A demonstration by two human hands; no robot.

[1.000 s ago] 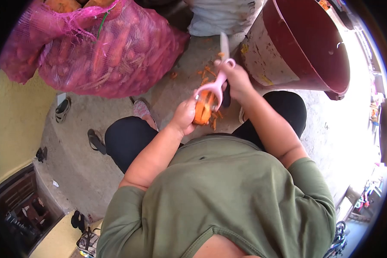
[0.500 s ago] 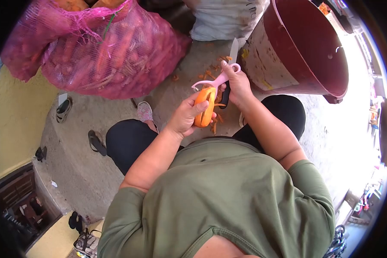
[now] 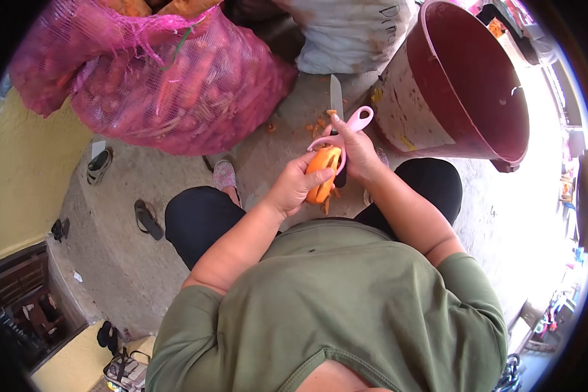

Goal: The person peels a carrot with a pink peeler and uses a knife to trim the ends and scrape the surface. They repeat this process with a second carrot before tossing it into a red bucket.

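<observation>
My left hand [image 3: 297, 183] is wrapped round a peeled orange carrot [image 3: 323, 175], which has a dark groove along its length. In my right hand [image 3: 359, 153] are a pink peeler [image 3: 359, 120] and a knife [image 3: 336, 98], whose blade points away from me and whose black handle is partly hidden by the palm. The peeler's head is at the carrot's far end. A bit of orange peel rests near my right thumb at the base of the blade. Orange peelings [image 3: 319, 125] lie on the floor beyond and below the hands.
A pink mesh sack [image 3: 176, 91] full of carrots stands at the upper left. Beside it is a white sack [image 3: 346, 36]. A large dark red bucket [image 3: 415, 104] stands at the upper right. Sandals [image 3: 149, 219] lie on the concrete floor to the left.
The peeler has turned in my right hand, its ring end now further right and its head closer to the carrot. The knife blade points more straight ahead. Both hands sit slightly lower in view.
</observation>
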